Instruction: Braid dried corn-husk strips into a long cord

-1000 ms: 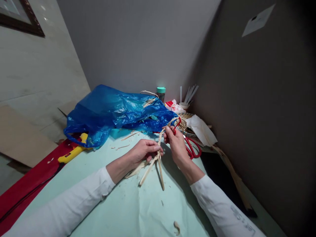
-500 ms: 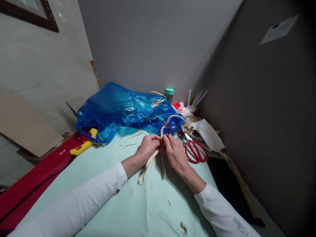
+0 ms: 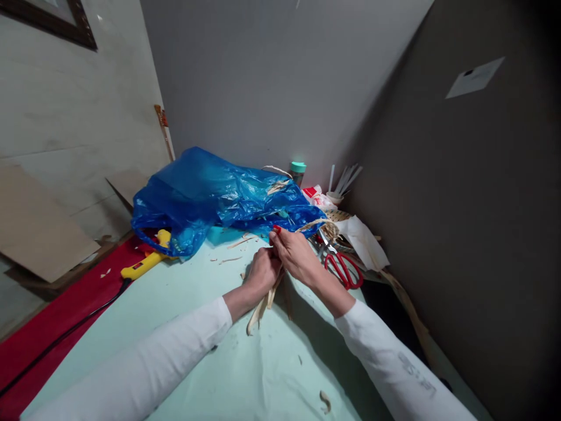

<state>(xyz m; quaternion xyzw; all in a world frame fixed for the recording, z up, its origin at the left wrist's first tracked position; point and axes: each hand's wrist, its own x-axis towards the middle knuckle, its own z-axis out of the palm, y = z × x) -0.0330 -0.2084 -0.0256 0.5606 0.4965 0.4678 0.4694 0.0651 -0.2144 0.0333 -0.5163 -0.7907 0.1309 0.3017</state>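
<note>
My left hand (image 3: 264, 270) is closed around pale dried plant-fibre strands (image 3: 258, 314), whose loose ends hang below it over the table cover. Touching it from above, my right hand (image 3: 298, 251) is closed, with a small red thing (image 3: 277, 229) at its fingertips. I cannot make out what kind of thing it is. Behind my right hand, a pale braided cord (image 3: 312, 224) runs toward a fibre bundle (image 3: 329, 231). My fingers hide the spot where the strands and the braid meet. Red-handled scissors (image 3: 345, 270) lie just right of my right hand.
A crumpled blue plastic bag (image 3: 210, 187) spreads across the back. At left lies a yellow corded tool (image 3: 142, 266) on red cloth (image 3: 39, 345). A green-lidded jar (image 3: 297, 171), a cup of white sticks (image 3: 335, 197) and white paper (image 3: 362, 242) stand or lie back right.
My right hand has moved up and left over my left hand, carrying the red thing left. The braided loop that stood above my hands has dropped low behind the right hand.
</note>
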